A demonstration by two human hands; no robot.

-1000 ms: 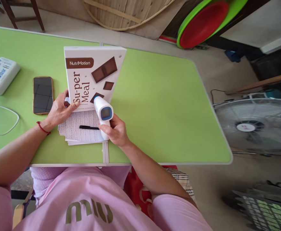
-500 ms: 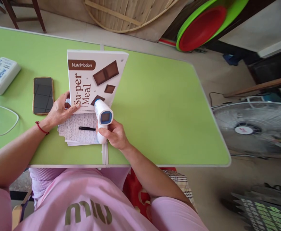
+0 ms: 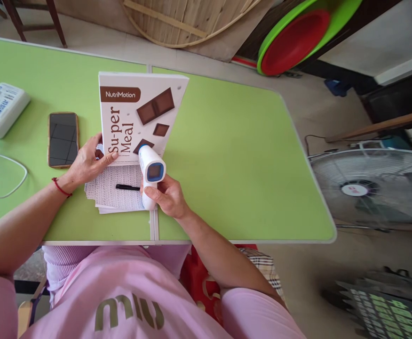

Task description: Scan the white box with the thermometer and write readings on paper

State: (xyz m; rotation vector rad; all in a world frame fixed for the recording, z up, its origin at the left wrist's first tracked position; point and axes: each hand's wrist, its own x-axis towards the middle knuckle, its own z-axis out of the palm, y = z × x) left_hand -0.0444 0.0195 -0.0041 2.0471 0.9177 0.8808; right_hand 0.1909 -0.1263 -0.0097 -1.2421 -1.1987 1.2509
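Note:
A white box [image 3: 116, 129] printed with chocolate pieces and "NutriMotion Su-per Meal" is tilted up above the table. My left hand [image 3: 90, 162] grips its lower left edge, thumb on the front face. In my right hand [image 3: 169, 195] is a white infrared thermometer [image 3: 150, 172] with a blue-rimmed screen, held by its handle. Its head points away from me at the box's lower part; whether they touch, I cannot tell. Beneath both lie written sheets of paper [image 3: 110, 197] with a black pen [image 3: 127, 187] on them.
On the green table [image 3: 234, 165], a phone [image 3: 63, 140] lies left of my left hand. A white power bank [image 3: 3, 108] with a cable [image 3: 24, 176] sits farther left. Past the table's right edge stands a fan [image 3: 361, 188]. A round wooden board [image 3: 188, 21] leans beyond the far edge.

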